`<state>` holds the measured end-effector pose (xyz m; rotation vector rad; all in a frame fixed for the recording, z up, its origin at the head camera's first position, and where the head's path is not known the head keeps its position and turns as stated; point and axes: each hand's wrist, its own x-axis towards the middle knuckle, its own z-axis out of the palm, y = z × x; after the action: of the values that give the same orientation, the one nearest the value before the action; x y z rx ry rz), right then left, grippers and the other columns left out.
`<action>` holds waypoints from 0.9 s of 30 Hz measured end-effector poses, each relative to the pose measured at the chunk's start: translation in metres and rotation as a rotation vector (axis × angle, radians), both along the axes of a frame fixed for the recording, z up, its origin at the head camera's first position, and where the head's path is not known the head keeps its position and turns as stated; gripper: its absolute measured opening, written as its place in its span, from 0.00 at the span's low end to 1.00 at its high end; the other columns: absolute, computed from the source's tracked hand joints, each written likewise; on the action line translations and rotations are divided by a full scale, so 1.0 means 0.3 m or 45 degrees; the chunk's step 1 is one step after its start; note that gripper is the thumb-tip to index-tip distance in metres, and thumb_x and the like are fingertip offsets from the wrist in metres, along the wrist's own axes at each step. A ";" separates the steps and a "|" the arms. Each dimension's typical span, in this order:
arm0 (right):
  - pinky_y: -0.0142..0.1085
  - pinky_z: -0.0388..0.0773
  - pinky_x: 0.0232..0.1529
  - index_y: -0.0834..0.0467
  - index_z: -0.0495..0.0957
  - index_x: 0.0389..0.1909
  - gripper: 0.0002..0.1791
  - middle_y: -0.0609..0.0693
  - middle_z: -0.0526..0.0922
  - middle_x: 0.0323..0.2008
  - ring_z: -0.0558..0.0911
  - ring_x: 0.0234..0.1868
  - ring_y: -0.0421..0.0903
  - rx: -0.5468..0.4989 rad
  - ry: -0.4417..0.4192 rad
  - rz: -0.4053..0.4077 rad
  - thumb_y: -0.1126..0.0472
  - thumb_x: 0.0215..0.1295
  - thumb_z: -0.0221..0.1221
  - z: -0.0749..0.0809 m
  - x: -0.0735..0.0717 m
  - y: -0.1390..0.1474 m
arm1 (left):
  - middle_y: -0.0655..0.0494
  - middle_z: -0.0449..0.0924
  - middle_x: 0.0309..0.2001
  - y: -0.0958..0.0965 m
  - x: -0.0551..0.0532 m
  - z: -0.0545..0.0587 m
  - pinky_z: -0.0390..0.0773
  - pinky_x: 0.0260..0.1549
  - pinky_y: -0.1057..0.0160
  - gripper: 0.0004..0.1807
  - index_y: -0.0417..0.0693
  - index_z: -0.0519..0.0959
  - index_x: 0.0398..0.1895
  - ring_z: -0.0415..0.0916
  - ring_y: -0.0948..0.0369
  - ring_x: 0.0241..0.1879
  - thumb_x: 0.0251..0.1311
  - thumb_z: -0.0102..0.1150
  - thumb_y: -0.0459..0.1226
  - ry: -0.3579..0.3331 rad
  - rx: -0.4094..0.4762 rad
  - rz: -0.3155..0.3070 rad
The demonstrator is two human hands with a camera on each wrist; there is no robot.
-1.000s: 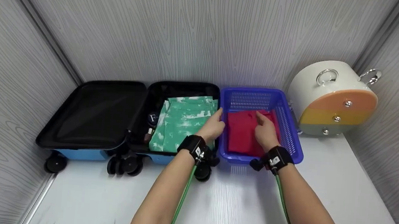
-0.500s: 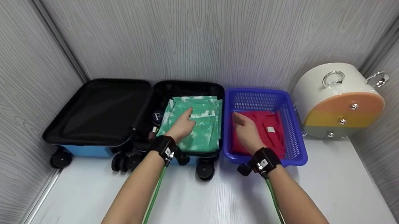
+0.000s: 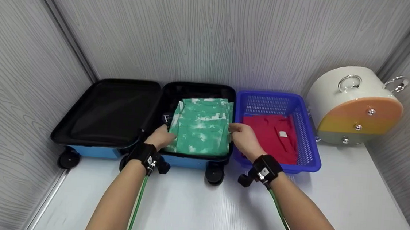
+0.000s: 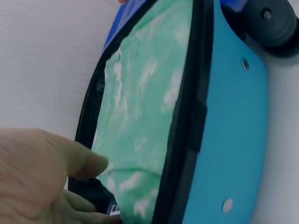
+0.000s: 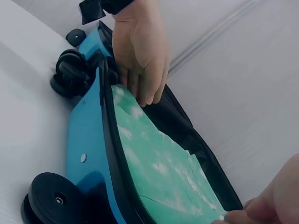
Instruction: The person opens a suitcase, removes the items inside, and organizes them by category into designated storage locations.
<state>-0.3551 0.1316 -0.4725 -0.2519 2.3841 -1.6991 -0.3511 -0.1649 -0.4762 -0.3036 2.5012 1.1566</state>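
Note:
A folded green-and-white tie-dye garment lies in the right half of an open blue suitcase with a black lining. My left hand reaches down at the garment's left edge, thumb over the cloth and fingers extended into the gap beside it. At the opposite edge is my right hand, its fingertips right at the cloth by the suitcase rim. A dark round item with a white letter F sits just beyond my left hand, partly covered.
A blue plastic basket with a folded red garment stands against the suitcase's right side. The suitcase's black-lined other half lies open at the left. A white drum-shaped box with coloured drawers is at the right. Walls enclose the back and sides.
My left hand has moved left across the green garment to its left edge. My right hand has moved left from over the red garment to the green one's right edge. The head view has shifted slightly.

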 end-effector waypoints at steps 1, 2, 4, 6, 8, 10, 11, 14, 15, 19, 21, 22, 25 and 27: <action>0.47 0.73 0.64 0.72 0.65 0.72 0.31 0.68 0.73 0.66 0.74 0.67 0.59 0.044 -0.001 0.005 0.73 0.67 0.41 0.000 0.002 -0.004 | 0.36 0.50 0.78 -0.005 0.004 -0.003 0.64 0.68 0.47 0.38 0.34 0.43 0.82 0.59 0.43 0.72 0.76 0.44 0.40 -0.016 -0.047 -0.020; 0.48 0.72 0.65 0.72 0.66 0.71 0.30 0.68 0.73 0.66 0.73 0.67 0.59 0.090 -0.001 0.009 0.72 0.68 0.42 0.000 0.005 -0.008 | 0.34 0.57 0.75 -0.008 0.007 -0.007 0.68 0.63 0.48 0.38 0.32 0.46 0.81 0.66 0.43 0.65 0.76 0.45 0.41 -0.026 -0.090 -0.041; 0.49 0.70 0.67 0.72 0.67 0.71 0.29 0.67 0.74 0.66 0.71 0.70 0.58 0.160 -0.002 0.017 0.70 0.70 0.43 0.001 0.011 -0.014 | 0.33 0.65 0.67 -0.007 0.010 -0.017 0.71 0.55 0.50 0.38 0.30 0.52 0.79 0.72 0.45 0.52 0.74 0.47 0.44 -0.021 -0.194 -0.076; 0.50 0.68 0.69 0.71 0.67 0.71 0.27 0.65 0.73 0.67 0.68 0.72 0.57 0.209 -0.002 0.024 0.68 0.73 0.43 -0.002 0.013 -0.019 | 0.32 0.68 0.65 -0.002 0.011 -0.026 0.72 0.52 0.51 0.40 0.28 0.56 0.77 0.73 0.46 0.48 0.74 0.50 0.48 0.006 -0.267 -0.100; 0.50 0.67 0.70 0.70 0.68 0.71 0.27 0.65 0.73 0.67 0.67 0.72 0.57 0.223 -0.006 0.029 0.67 0.74 0.43 -0.004 0.015 -0.023 | 0.35 0.76 0.54 0.007 0.008 -0.036 0.74 0.48 0.53 0.36 0.29 0.72 0.66 0.74 0.49 0.43 0.73 0.53 0.53 0.026 -0.327 -0.104; 0.50 0.66 0.70 0.70 0.68 0.71 0.27 0.64 0.74 0.67 0.67 0.72 0.57 0.220 -0.010 0.034 0.67 0.73 0.43 -0.007 0.017 -0.026 | 0.42 0.80 0.40 0.017 0.003 -0.043 0.75 0.40 0.55 0.28 0.35 0.81 0.44 0.75 0.53 0.36 0.70 0.57 0.56 0.056 -0.361 -0.093; 0.50 0.67 0.70 0.70 0.68 0.71 0.27 0.64 0.74 0.67 0.67 0.72 0.57 0.215 -0.012 0.036 0.67 0.73 0.44 -0.009 0.017 -0.027 | 0.47 0.77 0.31 0.023 0.000 -0.046 0.74 0.35 0.56 0.25 0.40 0.80 0.33 0.73 0.54 0.30 0.69 0.59 0.56 0.066 -0.370 -0.084; 0.50 0.67 0.69 0.70 0.68 0.71 0.28 0.65 0.75 0.66 0.68 0.71 0.56 0.194 -0.005 0.036 0.69 0.72 0.44 -0.013 0.021 -0.025 | 0.57 0.62 0.19 0.040 -0.010 -0.052 0.66 0.27 0.58 0.27 0.50 0.67 0.18 0.62 0.58 0.21 0.65 0.64 0.55 0.105 -0.397 -0.060; 0.49 0.68 0.69 0.69 0.68 0.71 0.28 0.64 0.75 0.66 0.69 0.71 0.56 0.187 -0.005 0.034 0.69 0.72 0.44 -0.014 0.022 -0.025 | 0.57 0.62 0.19 0.044 -0.012 -0.053 0.66 0.28 0.58 0.26 0.50 0.67 0.18 0.63 0.58 0.21 0.65 0.65 0.54 0.118 -0.398 -0.049; 0.49 0.68 0.68 0.69 0.69 0.71 0.28 0.65 0.76 0.64 0.70 0.70 0.56 0.170 0.001 0.024 0.69 0.71 0.44 -0.015 0.024 -0.025 | 0.46 0.76 0.39 0.047 -0.011 -0.047 0.73 0.43 0.54 0.24 0.37 0.77 0.43 0.74 0.50 0.40 0.65 0.66 0.52 0.120 -0.262 0.021; 0.48 0.68 0.68 0.69 0.69 0.70 0.28 0.65 0.77 0.64 0.71 0.70 0.55 0.165 0.001 0.020 0.69 0.70 0.44 -0.015 0.025 -0.025 | 0.39 0.73 0.58 0.045 -0.009 -0.043 0.73 0.56 0.51 0.36 0.32 0.69 0.66 0.73 0.47 0.55 0.65 0.66 0.50 0.091 -0.122 0.075; 0.48 0.68 0.68 0.69 0.70 0.70 0.28 0.65 0.77 0.64 0.71 0.69 0.55 0.164 0.007 0.016 0.70 0.69 0.44 -0.016 0.024 -0.024 | 0.37 0.69 0.65 0.044 -0.009 -0.041 0.72 0.60 0.50 0.42 0.32 0.62 0.73 0.70 0.46 0.61 0.66 0.66 0.49 0.074 -0.051 0.103; 0.48 0.68 0.68 0.71 0.70 0.69 0.28 0.66 0.77 0.63 0.71 0.69 0.56 0.157 0.027 0.008 0.71 0.68 0.45 -0.021 0.021 -0.022 | 0.37 0.59 0.73 0.048 -0.018 -0.042 0.69 0.64 0.49 0.47 0.34 0.50 0.80 0.65 0.45 0.67 0.68 0.64 0.44 0.024 0.130 0.178; 0.48 0.69 0.68 0.72 0.70 0.69 0.28 0.67 0.77 0.63 0.72 0.69 0.56 0.143 0.031 0.007 0.71 0.68 0.45 -0.023 0.020 -0.021 | 0.38 0.62 0.70 0.051 -0.028 -0.046 0.73 0.59 0.49 0.45 0.34 0.50 0.80 0.68 0.46 0.62 0.69 0.62 0.41 0.003 0.206 0.220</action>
<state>-0.3491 0.1254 -0.4793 -0.2629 2.4837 -1.5616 -0.3596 -0.1497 -0.4902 -0.4813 2.4033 1.4176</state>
